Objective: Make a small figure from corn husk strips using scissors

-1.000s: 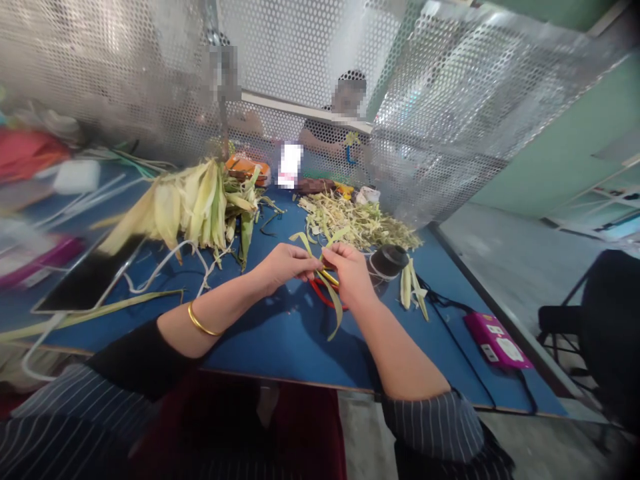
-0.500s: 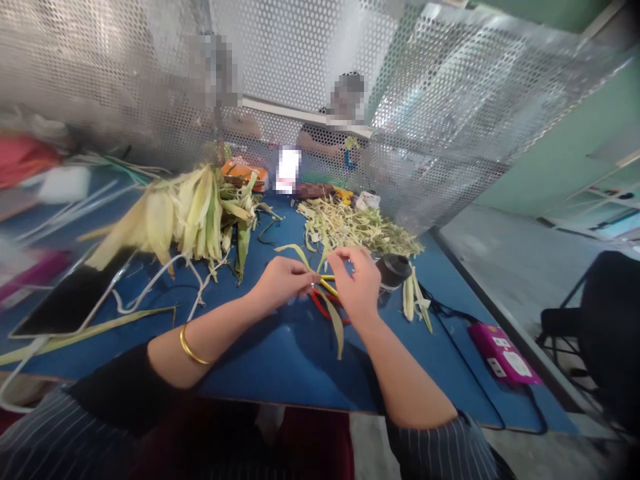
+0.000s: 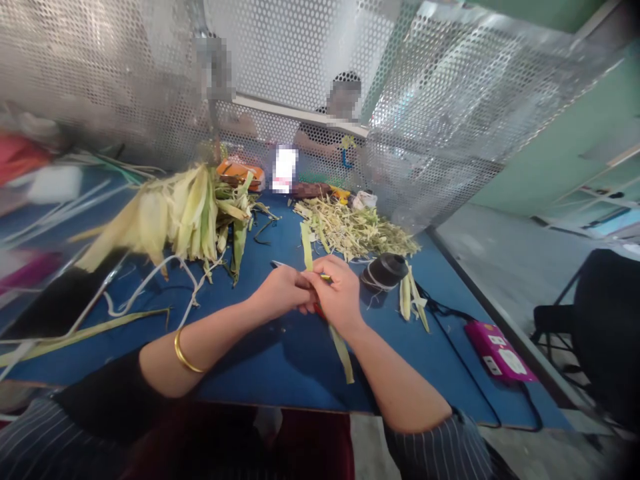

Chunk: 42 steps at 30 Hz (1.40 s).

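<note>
My left hand (image 3: 286,288) and my right hand (image 3: 339,292) meet above the middle of the table, fingers closed and touching. Between them they pinch a pale green corn husk strip (image 3: 343,353); one end rises past the fingertips, the other hangs below my right hand. Under the hands are scissors, mostly covered, with a blade tip (image 3: 278,265) and bits of yellow and red handle showing. Right of my right hand stands a black spool of thread (image 3: 386,271). Beyond the hands lies a heap of shredded husk (image 3: 350,230).
A bundle of corn husks (image 3: 185,210) lies at the left, near a white cable (image 3: 145,293) and a dark tablet-like device (image 3: 65,300). Husk pieces (image 3: 407,297) and a magenta box (image 3: 500,351) with a black cord are at the right. A perforated screen (image 3: 300,60) stands behind; people sit beyond it.
My hands have come together over the scissors, hiding most of them. The husk strip now stands straighter above the fingers and hangs lower at the right. The view has shifted slightly.
</note>
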Each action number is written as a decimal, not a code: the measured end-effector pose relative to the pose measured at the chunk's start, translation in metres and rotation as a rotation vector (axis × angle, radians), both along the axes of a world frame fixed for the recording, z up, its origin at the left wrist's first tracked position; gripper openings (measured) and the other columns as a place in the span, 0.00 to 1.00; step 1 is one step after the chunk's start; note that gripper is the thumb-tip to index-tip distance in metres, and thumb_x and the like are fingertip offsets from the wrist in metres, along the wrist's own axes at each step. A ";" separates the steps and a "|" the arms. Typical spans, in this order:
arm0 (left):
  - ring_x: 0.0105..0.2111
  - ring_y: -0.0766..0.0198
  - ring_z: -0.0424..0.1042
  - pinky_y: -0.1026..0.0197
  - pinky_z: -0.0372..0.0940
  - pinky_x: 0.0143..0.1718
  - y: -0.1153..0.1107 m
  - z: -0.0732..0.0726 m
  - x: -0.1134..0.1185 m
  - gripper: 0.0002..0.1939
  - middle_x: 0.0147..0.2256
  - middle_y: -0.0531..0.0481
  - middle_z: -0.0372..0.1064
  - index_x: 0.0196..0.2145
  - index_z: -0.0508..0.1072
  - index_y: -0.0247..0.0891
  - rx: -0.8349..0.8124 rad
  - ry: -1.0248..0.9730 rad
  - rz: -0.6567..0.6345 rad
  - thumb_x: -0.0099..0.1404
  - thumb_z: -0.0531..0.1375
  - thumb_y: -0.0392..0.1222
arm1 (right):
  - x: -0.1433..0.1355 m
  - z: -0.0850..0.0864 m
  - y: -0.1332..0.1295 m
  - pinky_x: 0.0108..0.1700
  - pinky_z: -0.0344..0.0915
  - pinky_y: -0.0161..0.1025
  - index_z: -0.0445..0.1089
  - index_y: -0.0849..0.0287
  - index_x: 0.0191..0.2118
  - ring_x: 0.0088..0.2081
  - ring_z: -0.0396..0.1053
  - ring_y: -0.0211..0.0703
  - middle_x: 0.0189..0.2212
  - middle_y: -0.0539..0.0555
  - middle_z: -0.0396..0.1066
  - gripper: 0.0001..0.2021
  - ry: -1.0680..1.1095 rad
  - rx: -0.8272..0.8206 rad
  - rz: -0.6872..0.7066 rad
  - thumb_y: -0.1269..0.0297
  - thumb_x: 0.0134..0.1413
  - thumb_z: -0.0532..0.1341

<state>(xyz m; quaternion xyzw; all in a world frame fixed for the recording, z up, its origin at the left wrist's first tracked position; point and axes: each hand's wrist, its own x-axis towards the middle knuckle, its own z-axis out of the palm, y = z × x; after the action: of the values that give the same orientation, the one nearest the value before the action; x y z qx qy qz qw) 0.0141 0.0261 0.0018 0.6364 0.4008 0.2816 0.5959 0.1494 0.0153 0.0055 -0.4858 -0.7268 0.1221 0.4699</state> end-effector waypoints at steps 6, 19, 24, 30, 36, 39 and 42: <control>0.18 0.70 0.66 0.68 0.60 0.22 0.001 0.008 -0.002 0.07 0.17 0.52 0.68 0.19 0.74 0.33 -0.104 -0.144 0.190 0.51 0.59 0.36 | 0.002 0.009 -0.009 0.52 0.58 0.46 0.71 0.55 0.38 0.46 0.66 0.46 0.39 0.54 0.72 0.05 -0.184 0.254 -0.082 0.66 0.55 0.59; 0.32 0.64 0.74 0.66 0.66 0.33 0.009 0.018 -0.009 0.13 0.31 0.42 0.76 0.34 0.78 0.30 -0.196 -0.615 0.367 0.49 0.68 0.37 | -0.016 -0.006 -0.009 0.30 0.58 0.35 0.71 0.59 0.27 0.26 0.62 0.37 0.23 0.49 0.67 0.12 0.142 -0.282 0.027 0.57 0.53 0.58; 0.30 0.66 0.74 0.66 0.66 0.33 0.008 0.018 -0.008 0.10 0.29 0.43 0.76 0.31 0.78 0.29 -0.179 -0.600 0.377 0.49 0.67 0.35 | -0.015 -0.008 -0.008 0.29 0.55 0.34 0.66 0.59 0.23 0.25 0.57 0.35 0.20 0.47 0.61 0.12 0.203 -0.300 0.071 0.60 0.54 0.56; 0.29 0.67 0.73 0.65 0.65 0.32 0.009 0.017 -0.010 0.09 0.29 0.44 0.76 0.32 0.77 0.29 -0.162 -0.574 0.397 0.50 0.66 0.34 | -0.013 -0.005 -0.010 0.30 0.56 0.34 0.64 0.59 0.24 0.29 0.60 0.37 0.24 0.49 0.63 0.10 0.157 -0.273 0.148 0.64 0.54 0.56; 0.30 0.67 0.73 0.65 0.66 0.35 0.008 0.017 -0.010 0.10 0.29 0.45 0.75 0.32 0.77 0.28 -0.210 -0.614 0.397 0.49 0.66 0.32 | -0.014 -0.004 -0.011 0.37 0.60 0.36 0.63 0.58 0.23 0.32 0.63 0.38 0.27 0.50 0.65 0.10 0.067 -0.190 0.159 0.66 0.55 0.55; 0.29 0.66 0.73 0.65 0.67 0.35 0.008 0.017 -0.010 0.11 0.29 0.45 0.75 0.32 0.76 0.28 -0.211 -0.632 0.402 0.48 0.66 0.32 | -0.015 -0.004 -0.011 0.38 0.61 0.36 0.62 0.58 0.23 0.33 0.64 0.39 0.28 0.50 0.66 0.10 0.050 -0.181 0.173 0.67 0.55 0.55; 0.29 0.67 0.73 0.65 0.66 0.36 0.008 0.017 -0.010 0.10 0.28 0.46 0.74 0.33 0.76 0.28 -0.223 -0.641 0.399 0.49 0.65 0.32 | -0.016 -0.004 -0.011 0.38 0.61 0.36 0.63 0.58 0.24 0.34 0.65 0.39 0.29 0.51 0.67 0.10 0.016 -0.168 0.166 0.66 0.56 0.55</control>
<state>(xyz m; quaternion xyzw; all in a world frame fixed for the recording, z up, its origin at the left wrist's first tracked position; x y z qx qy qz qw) 0.0041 0.0345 0.0188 0.3570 0.3383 0.5313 0.6898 0.1331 0.0038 0.0010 -0.4607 -0.7480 0.2248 0.4216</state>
